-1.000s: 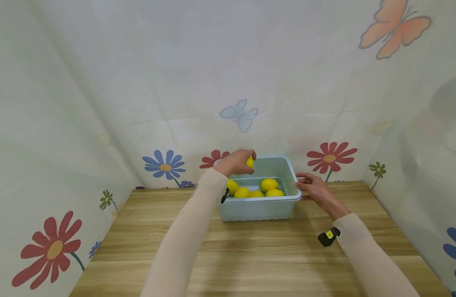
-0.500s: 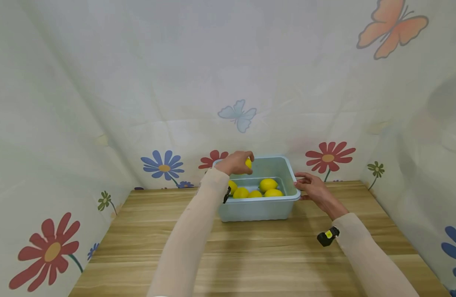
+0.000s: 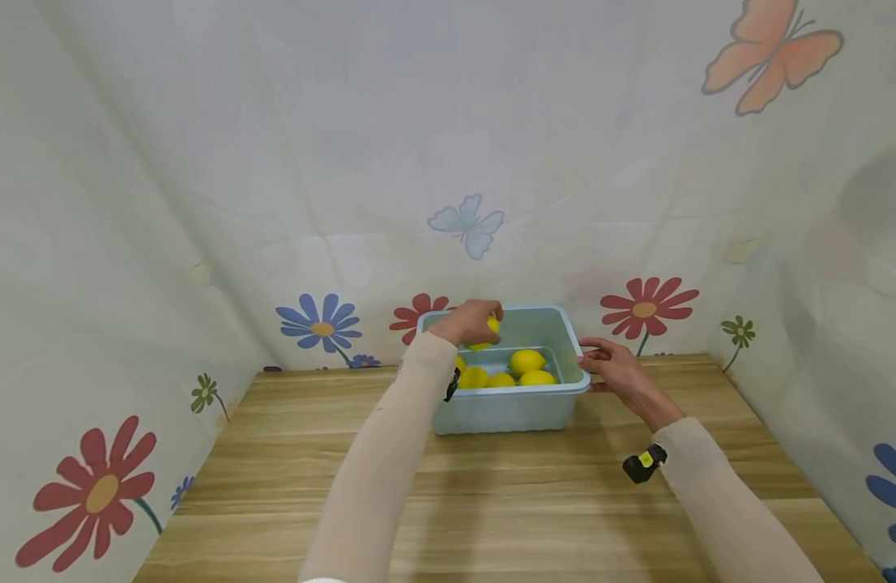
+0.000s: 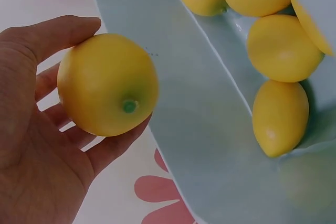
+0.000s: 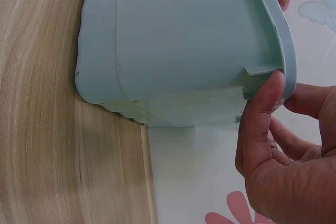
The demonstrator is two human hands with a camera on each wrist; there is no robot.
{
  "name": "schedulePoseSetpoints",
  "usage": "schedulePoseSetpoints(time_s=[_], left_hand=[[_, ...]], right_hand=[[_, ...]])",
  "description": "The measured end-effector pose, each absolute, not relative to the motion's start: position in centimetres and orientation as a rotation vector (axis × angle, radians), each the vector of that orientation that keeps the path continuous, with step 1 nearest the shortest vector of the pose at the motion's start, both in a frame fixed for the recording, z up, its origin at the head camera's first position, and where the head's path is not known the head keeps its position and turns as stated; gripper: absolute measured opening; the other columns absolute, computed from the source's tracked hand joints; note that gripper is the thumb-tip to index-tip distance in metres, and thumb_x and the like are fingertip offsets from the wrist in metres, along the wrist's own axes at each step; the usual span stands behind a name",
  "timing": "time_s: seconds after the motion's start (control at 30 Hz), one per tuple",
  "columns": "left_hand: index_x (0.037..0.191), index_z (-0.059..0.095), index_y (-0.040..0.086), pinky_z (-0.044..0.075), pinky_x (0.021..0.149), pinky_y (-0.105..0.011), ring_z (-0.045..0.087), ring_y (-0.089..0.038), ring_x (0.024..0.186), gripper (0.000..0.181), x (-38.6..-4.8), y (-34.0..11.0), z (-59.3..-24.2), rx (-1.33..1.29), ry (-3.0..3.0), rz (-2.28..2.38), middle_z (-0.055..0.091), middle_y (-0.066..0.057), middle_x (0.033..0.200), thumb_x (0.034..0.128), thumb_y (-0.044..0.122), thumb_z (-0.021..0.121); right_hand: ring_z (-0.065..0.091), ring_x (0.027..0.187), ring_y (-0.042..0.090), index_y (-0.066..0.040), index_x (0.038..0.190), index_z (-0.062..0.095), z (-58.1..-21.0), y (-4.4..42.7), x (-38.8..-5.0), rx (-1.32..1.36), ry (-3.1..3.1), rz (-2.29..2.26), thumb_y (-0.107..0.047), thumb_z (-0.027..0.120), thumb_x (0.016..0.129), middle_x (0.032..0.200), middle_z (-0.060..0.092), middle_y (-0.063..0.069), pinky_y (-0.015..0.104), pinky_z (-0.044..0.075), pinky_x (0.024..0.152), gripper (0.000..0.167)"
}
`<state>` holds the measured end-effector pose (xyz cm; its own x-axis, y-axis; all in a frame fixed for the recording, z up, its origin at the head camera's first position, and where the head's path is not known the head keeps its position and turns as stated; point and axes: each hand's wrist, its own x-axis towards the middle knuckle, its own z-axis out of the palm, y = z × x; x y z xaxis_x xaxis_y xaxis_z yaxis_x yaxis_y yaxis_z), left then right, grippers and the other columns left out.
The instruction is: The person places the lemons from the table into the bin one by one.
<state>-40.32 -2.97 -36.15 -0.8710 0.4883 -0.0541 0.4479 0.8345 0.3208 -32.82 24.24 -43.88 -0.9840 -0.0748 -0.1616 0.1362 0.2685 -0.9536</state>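
My left hand [image 3: 470, 323] holds a yellow lemon [image 4: 107, 85] above the left part of a pale blue plastic bin [image 3: 502, 411]. In the left wrist view, its thumb and fingers curve round the fruit, whose green stem spot faces the camera. Several more lemons [image 3: 527, 362] lie on the bin's floor, mostly toward its near side; my left wrist covers part of one. At the bin's right end, my right hand [image 3: 619, 374] grips the rim [image 5: 287, 51] between thumb and fingers.
The bin stands on a wood-grain table [image 3: 521, 502], close to its back edge. A pale cloth wall [image 3: 346, 162] with printed flowers and butterflies rises behind and on both sides.
My left hand has sunk slightly with the lemon, and more yellow shows beneath its fingers. The right hand keeps its hold on the rim.
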Motion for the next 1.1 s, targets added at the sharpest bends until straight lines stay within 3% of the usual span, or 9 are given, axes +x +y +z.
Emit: schedulePoseSetpoints(time_s=[0.3, 0.57, 1.1], left_hand=[[0.127, 0.056, 0.015, 0.048, 0.106, -0.038, 0.053, -0.025, 0.121, 0.038, -40.1, -2.5, -36.0, 0.798, 2.881, 0.411, 0.055, -0.009, 0.138, 0.0914, 0.023, 0.066], [0.131, 0.055, 0.015, 0.044, 0.109, -0.036, 0.051, -0.024, 0.124, 0.041, -39.8, -2.0, -35.3, 0.874, 2.881, 0.324, 0.055, -0.008, 0.139, 0.0927, 0.026, 0.064], [0.134, 0.054, 0.018, 0.048, 0.106, -0.037, 0.056, -0.021, 0.114, 0.044, -37.7, -3.4, -35.1, 0.817, 3.016, 0.273, 0.054, -0.005, 0.138, 0.0944, 0.036, 0.060]], right_hand=[[0.056, 0.112, 0.036, -0.012, 0.151, 0.035, -44.0, 24.1, -32.8, 0.066, 2.371, -1.787, -0.022, 0.054, 0.101, 0.139, 0.047, 0.024, 0.036, 0.059, 0.084, 0.055], [0.052, 0.120, 0.042, -0.012, 0.151, 0.035, -44.0, 24.2, -32.7, 0.049, 2.364, -1.797, -0.023, 0.054, 0.100, 0.140, 0.047, 0.024, 0.033, 0.060, 0.081, 0.056], [0.053, 0.118, 0.043, -0.010, 0.152, 0.033, -43.8, 24.0, -32.5, 0.032, 2.367, -1.806, -0.022, 0.053, 0.101, 0.141, 0.046, 0.026, 0.031, 0.060, 0.078, 0.056]])
